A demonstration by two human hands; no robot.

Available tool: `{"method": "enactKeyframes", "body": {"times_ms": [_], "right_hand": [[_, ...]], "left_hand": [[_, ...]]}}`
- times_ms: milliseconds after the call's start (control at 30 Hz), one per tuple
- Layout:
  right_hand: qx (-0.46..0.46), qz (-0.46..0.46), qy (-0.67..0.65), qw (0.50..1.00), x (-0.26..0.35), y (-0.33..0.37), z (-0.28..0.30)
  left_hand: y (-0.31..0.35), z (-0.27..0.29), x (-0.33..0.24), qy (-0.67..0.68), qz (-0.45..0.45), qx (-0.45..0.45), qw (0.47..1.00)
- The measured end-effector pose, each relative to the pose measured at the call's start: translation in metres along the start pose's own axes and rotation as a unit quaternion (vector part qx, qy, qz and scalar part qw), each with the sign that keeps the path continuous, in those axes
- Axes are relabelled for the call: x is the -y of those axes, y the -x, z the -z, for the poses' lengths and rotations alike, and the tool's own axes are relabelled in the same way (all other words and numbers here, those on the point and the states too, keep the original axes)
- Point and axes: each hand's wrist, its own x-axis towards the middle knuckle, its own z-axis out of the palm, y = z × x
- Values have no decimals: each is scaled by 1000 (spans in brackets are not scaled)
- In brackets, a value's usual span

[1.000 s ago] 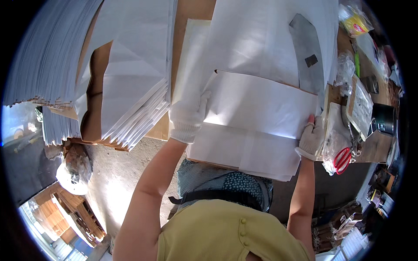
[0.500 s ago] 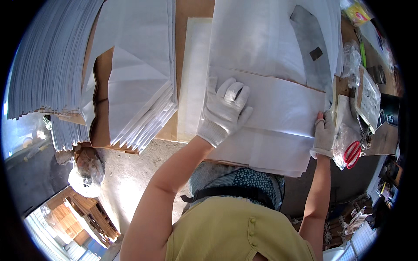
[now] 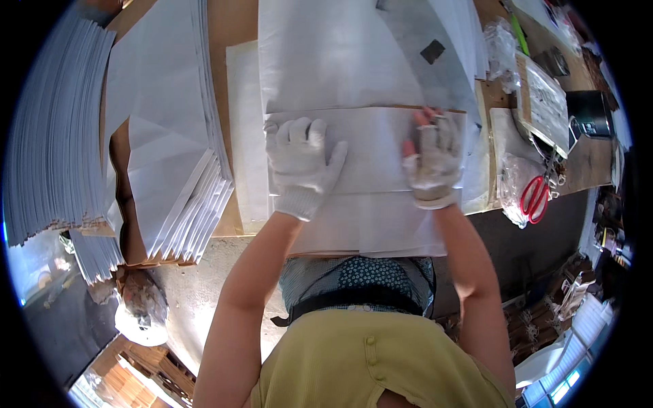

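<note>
A white paper sheet, brown along its far edge and creased across, lies folded on a larger white paper layer in front of me. My left hand, in a white knit glove, rests flat on the left part of the fold with fingers spread. On the right part lies my right hand, palm down, in a dirtier glove that leaves some fingertips bare; its fingers stretch toward the brown edge. Beyond it a grey strip with a dark square patch lies on the paper.
Stacks of white folded paper bags and a thick pile of sheets fill the left side. At right are red-handled scissors, a clear plastic bag, a black box and a wrapped pad.
My right hand has moved from the paper's right edge up onto its face. My left hand remains flat on the left part. The whole view has shifted, with the table appearing further left.
</note>
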Motion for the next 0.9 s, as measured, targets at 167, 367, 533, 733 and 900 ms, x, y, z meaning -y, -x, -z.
{"method": "enactKeyframes", "body": {"times_ms": [167, 367, 533, 733, 900], "right_hand": [[-13, -16, 34, 999, -65, 19, 16], [-147, -80, 6, 986, -72, -12, 12], [-82, -31, -119, 989, -30, -46, 98], [60, 120, -128, 983, -7, -52, 142], [66, 120, -56, 989, 3, -40, 152]], "left_hand": [[7, 1, 10, 152, -205, -5, 967], [-36, -11, -10, 50, -184, -76, 979], [-47, 65, -39, 85, -155, -13, 984], [-5, 120, -75, 43, -258, -116, 958], [69, 121, -103, 69, -156, 435, 884]]}}
